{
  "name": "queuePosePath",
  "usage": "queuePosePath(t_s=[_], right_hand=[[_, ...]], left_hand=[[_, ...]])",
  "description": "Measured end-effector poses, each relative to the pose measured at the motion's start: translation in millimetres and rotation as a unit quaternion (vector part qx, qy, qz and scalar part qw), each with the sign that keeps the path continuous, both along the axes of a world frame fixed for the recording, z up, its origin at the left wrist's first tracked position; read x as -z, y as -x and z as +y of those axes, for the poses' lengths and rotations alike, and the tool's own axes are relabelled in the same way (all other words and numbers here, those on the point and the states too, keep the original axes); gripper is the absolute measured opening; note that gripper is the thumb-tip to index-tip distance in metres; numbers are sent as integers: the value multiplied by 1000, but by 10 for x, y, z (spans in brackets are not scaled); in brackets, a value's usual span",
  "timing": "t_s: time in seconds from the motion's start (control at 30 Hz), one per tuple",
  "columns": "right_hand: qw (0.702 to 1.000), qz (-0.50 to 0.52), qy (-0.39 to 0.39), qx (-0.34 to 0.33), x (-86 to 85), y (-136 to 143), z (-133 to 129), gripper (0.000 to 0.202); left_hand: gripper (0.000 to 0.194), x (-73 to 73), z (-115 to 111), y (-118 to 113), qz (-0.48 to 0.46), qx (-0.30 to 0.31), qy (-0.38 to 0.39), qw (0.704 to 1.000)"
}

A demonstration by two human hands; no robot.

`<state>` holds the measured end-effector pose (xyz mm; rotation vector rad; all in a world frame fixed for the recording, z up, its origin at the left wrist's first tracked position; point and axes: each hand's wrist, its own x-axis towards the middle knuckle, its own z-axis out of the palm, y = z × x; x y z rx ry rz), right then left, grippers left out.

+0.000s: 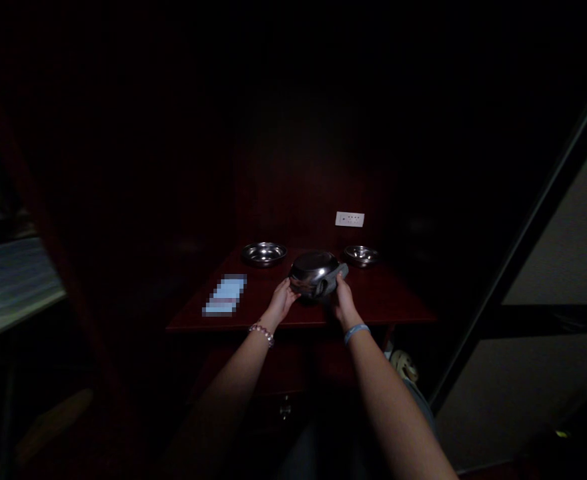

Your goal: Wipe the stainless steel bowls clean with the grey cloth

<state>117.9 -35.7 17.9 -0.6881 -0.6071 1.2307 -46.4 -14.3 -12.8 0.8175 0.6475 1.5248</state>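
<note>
A shiny metal bowl [313, 265] is held bottom up over the front of a dark red desk. My left hand [281, 301] grips its left side, with the fingers closed at the rim. On the other side, my right hand [344, 300] is closed on a grey cloth [330, 283] that lies against the bowl's side; the thumb is on top. Behind and to the left, a wide metal bowl [264, 254] stands on the desk. A smaller metal bowl [361, 255] stands behind my right hand.
The dark red desk [388, 300] has a blurred-out light rectangle [225, 295] at its left. A white socket plate [349, 219] is on the back panel. Below the desktop is a drawer knob [285, 407]. Dark panels rise on both sides.
</note>
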Motion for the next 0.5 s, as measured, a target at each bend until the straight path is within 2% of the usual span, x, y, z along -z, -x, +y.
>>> queuePosePath(t_s=[0.27,0.5], right_hand=[[998,-22,-38,35,-33,20,-53,36],[997,7,-37,69,-46,9,-47,33]], left_hand=[[15,10,11,8,15,-3,7,1000],[21,-18,-23,3,52,-5,9,999]])
